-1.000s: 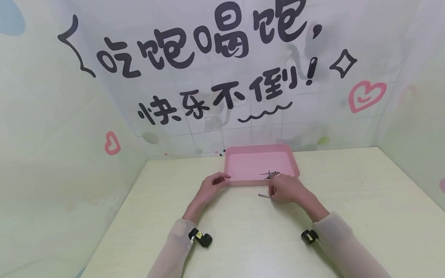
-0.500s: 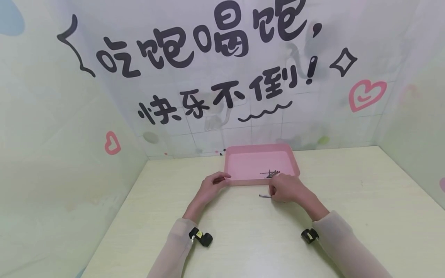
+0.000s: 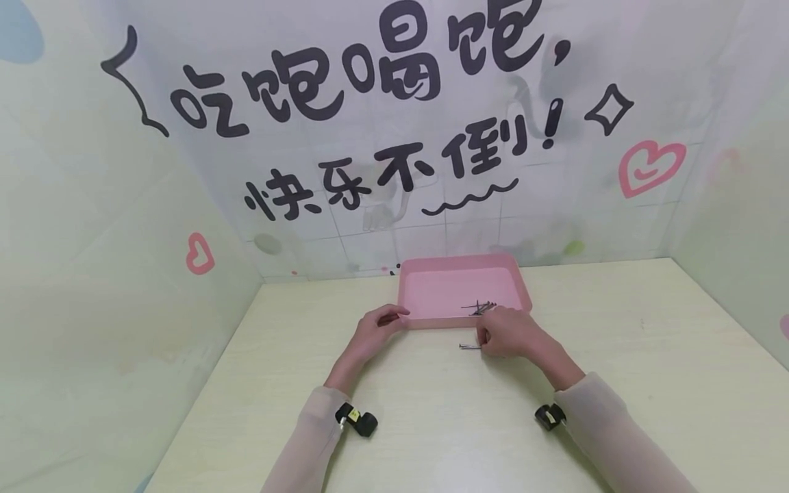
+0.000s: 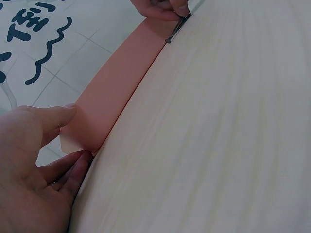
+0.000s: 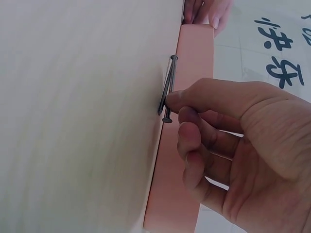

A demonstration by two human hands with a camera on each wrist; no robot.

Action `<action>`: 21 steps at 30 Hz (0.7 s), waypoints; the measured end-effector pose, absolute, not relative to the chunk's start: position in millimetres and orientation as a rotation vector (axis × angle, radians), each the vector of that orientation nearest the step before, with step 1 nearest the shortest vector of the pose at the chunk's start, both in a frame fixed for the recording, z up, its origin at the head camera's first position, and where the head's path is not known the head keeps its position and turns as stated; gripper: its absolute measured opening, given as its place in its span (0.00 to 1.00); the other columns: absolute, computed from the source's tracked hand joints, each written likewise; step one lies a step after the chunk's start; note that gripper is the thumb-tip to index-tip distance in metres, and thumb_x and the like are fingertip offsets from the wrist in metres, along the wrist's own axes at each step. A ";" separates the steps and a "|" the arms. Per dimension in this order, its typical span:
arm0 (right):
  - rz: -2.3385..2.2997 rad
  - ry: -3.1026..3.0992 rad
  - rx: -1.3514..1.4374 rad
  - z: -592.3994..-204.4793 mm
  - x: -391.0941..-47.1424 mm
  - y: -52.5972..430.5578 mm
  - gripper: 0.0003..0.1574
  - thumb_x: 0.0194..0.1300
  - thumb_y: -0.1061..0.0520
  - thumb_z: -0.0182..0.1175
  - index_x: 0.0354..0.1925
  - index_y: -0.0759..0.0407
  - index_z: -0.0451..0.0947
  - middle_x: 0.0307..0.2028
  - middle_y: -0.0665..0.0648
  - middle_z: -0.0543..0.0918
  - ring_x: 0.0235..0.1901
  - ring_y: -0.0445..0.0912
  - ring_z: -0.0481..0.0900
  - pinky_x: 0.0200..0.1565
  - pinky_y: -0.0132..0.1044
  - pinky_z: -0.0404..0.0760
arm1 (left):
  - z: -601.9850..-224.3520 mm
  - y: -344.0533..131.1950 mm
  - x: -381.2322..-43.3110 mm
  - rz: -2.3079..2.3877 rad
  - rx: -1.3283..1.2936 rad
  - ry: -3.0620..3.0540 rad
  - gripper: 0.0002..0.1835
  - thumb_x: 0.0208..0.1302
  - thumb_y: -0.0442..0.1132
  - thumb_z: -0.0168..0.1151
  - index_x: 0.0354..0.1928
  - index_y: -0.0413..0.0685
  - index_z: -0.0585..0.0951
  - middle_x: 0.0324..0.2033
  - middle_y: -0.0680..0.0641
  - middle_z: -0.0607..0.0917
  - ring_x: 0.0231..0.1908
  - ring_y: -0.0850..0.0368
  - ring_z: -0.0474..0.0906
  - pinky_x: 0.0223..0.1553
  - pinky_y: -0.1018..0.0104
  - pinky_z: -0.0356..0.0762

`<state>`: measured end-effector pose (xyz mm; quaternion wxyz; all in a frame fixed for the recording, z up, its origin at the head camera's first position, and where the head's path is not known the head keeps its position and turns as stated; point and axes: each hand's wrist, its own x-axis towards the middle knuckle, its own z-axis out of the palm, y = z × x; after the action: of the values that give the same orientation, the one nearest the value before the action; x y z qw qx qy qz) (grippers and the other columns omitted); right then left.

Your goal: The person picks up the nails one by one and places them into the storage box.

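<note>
My left hand (image 3: 377, 332) grips the front left corner of a shallow pink tray (image 3: 465, 323). In the left wrist view, its fingers (image 4: 60, 115) lie at the rim and low on the corner. My right hand (image 3: 508, 333) is just in front of the tray's front wall, towards its right end. Its thumb and curled fingers pinch metal nails (image 5: 170, 80). Two nails show at the thumb tip, crossing each other, their heads at opposite ends. Inside the tray, near the right hand, lies a small pile of several dark nails (image 3: 479, 308).
The tray stands on a pale wooden table (image 3: 419, 418), near the back wall (image 3: 370, 239) with its black lettering. Light side walls stand to the left and right. Each sleeve has a small black wrist camera (image 3: 357, 420).
Both hands stay nearly still. The left hand remains at the tray corner, and the nails jutting from the right hand's fingers have barely shifted.
</note>
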<state>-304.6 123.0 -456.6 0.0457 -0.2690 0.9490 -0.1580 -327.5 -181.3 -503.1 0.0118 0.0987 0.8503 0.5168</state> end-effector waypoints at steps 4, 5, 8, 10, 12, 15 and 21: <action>-0.485 2.894 -0.823 -456.4 -305.3 123.8 0.09 0.55 0.64 0.67 0.26 0.49 0.83 0.26 0.45 0.82 0.27 0.42 0.73 0.29 0.34 0.72 | -502.8 -181.2 -327.6 1.619 0.308 2.642 0.12 0.73 0.44 0.64 0.54 0.54 0.86 0.51 0.49 0.88 0.52 0.56 0.82 0.61 0.55 0.78; -0.488 2.893 -0.823 -456.3 -305.2 124.0 0.09 0.55 0.64 0.67 0.26 0.49 0.83 0.26 0.45 0.81 0.27 0.41 0.73 0.29 0.34 0.72 | -502.7 -181.2 -327.5 1.621 0.306 2.639 0.12 0.73 0.44 0.64 0.54 0.54 0.86 0.51 0.49 0.88 0.52 0.57 0.82 0.61 0.55 0.77; -0.499 2.890 -0.823 -455.4 -304.7 123.9 0.10 0.54 0.64 0.67 0.26 0.49 0.83 0.26 0.45 0.82 0.27 0.41 0.73 0.29 0.34 0.72 | -502.6 -181.0 -327.2 1.626 0.306 2.644 0.12 0.72 0.44 0.65 0.53 0.54 0.87 0.51 0.49 0.88 0.52 0.57 0.82 0.60 0.56 0.78; -0.507 2.889 -0.822 -454.4 -304.0 123.6 0.10 0.55 0.64 0.68 0.26 0.49 0.84 0.26 0.45 0.81 0.27 0.42 0.73 0.28 0.34 0.72 | -502.7 -180.9 -327.1 1.627 0.310 2.653 0.12 0.72 0.44 0.65 0.53 0.54 0.87 0.50 0.49 0.88 0.51 0.57 0.83 0.60 0.56 0.78; -0.508 2.890 -0.823 -453.1 -303.2 123.1 0.09 0.56 0.64 0.68 0.26 0.49 0.84 0.26 0.45 0.82 0.27 0.42 0.73 0.28 0.34 0.72 | -502.9 -180.6 -326.9 1.630 0.316 2.663 0.11 0.71 0.43 0.66 0.52 0.54 0.87 0.49 0.49 0.88 0.50 0.57 0.83 0.59 0.57 0.78; -0.509 2.892 -0.832 -451.4 -302.8 122.7 0.08 0.57 0.62 0.69 0.26 0.49 0.85 0.26 0.46 0.82 0.26 0.41 0.74 0.29 0.34 0.73 | -503.4 -180.6 -327.1 1.638 0.318 2.661 0.11 0.71 0.43 0.66 0.52 0.54 0.88 0.49 0.49 0.89 0.50 0.58 0.83 0.58 0.58 0.78; -0.522 2.908 -0.870 -450.0 -303.5 122.9 0.08 0.58 0.62 0.70 0.26 0.50 0.85 0.26 0.45 0.82 0.26 0.40 0.73 0.29 0.33 0.74 | -504.3 -180.8 -327.2 1.634 0.317 2.670 0.11 0.71 0.43 0.66 0.52 0.53 0.88 0.48 0.49 0.89 0.50 0.58 0.83 0.58 0.59 0.78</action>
<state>-303.5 122.9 -450.0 0.0308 -0.2824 0.9437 -0.1694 -327.2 -180.8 -504.3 -0.0025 0.1007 0.8486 0.5194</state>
